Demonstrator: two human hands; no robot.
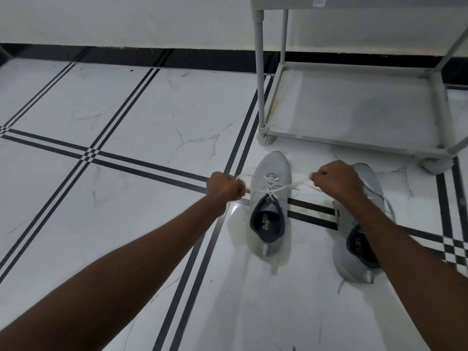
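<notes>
A light grey sneaker (271,168) with a dark lining stands on the tiled floor, toe pointing away from me. Its white laces (274,187) cross over the tongue and stretch out to both sides. My left hand (224,186) grips the left lace end, just left of the shoe. My right hand (336,179) pinches the right lace end, just right of the shoe. A second grey sneaker (354,259) lies to the right, partly hidden under my right forearm.
A pale grey shelf rack (260,72) stands just beyond the shoes at the right, its low shelf (354,105) bare. The white marble floor (126,117) with black stripes extends to the left. A white wall with a black skirting runs along the back.
</notes>
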